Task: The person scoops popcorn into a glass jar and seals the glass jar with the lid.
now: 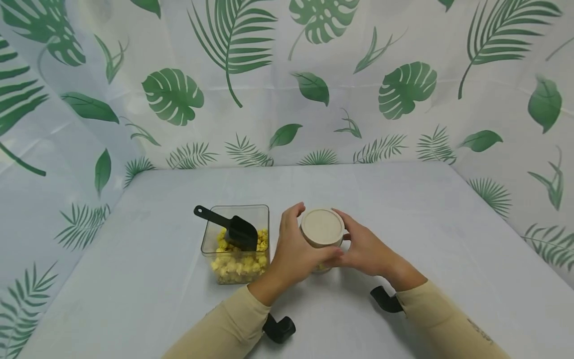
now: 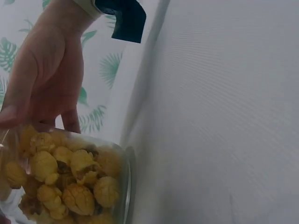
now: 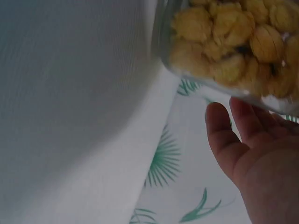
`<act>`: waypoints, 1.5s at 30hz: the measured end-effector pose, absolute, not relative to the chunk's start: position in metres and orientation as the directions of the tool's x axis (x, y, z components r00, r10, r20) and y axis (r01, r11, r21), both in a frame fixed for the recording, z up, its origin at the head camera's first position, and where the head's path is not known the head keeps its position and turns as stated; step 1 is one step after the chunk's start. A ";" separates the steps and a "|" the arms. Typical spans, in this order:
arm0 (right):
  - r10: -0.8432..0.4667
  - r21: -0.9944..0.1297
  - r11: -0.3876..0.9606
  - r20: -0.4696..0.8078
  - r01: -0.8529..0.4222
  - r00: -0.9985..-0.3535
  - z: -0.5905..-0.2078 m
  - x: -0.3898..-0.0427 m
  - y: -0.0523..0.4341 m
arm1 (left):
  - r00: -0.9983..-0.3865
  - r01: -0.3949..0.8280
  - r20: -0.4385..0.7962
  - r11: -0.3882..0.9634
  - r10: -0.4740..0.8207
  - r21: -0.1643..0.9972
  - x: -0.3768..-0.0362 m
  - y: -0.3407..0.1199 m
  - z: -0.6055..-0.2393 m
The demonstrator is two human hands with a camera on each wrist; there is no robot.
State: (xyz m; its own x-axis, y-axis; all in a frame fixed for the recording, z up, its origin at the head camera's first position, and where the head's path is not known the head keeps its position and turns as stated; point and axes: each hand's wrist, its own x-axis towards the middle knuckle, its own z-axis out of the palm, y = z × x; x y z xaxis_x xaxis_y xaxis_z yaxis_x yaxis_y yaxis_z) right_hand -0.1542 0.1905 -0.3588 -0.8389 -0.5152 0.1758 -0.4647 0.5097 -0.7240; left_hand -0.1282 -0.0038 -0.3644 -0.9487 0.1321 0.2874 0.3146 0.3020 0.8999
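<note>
A clear round jar [image 1: 322, 238] with a beige lid [image 1: 322, 227] stands on the table's middle, and yellow popcorn shows through its glass [image 2: 70, 182]. Both hands hold it. My left hand [image 1: 293, 247] curls round its left side, thumb across the front. My right hand [image 1: 364, 245] wraps the right side, fingers along the lid's rim. In the left wrist view a hand [image 2: 44, 79] with a black strap touches the jar from above. The right wrist view shows the jar's popcorn [image 3: 233, 42] and a palm [image 3: 254, 163] below it.
A square clear tub [image 1: 236, 244] of popcorn stands just left of the jar, with a black scoop [image 1: 233, 228] lying in it. The white table [image 1: 426, 214] is walled by a leaf-print curtain [image 1: 287, 89] at the back and both sides.
</note>
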 end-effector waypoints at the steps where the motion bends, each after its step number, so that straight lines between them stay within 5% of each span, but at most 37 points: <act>1: -0.502 -0.723 0.512 0.186 -0.464 -0.845 -0.361 -0.155 0.188 | -0.952 0.306 0.279 0.307 0.128 0.901 -0.128 -0.002 -0.363; 22: -0.454 -0.767 0.506 0.152 -0.395 -0.878 -0.363 -0.159 0.184 | -0.909 0.371 0.273 0.317 0.315 0.873 -0.138 -0.007 -0.359; 31: -0.439 -0.769 0.498 0.175 -0.400 -0.882 -0.364 -0.157 0.183 | -0.940 0.337 0.287 0.382 0.183 0.860 -0.135 -0.001 -0.360; 41: -0.445 -0.776 0.500 0.151 -0.385 -0.883 -0.364 -0.156 0.182 | -0.914 0.367 0.269 0.334 0.305 0.868 -0.136 -0.006 -0.360; 45: -0.442 -0.777 0.493 0.165 -0.393 -0.882 -0.364 -0.156 0.182 | -0.935 0.327 0.249 0.344 0.252 0.880 -0.135 -0.004 -0.359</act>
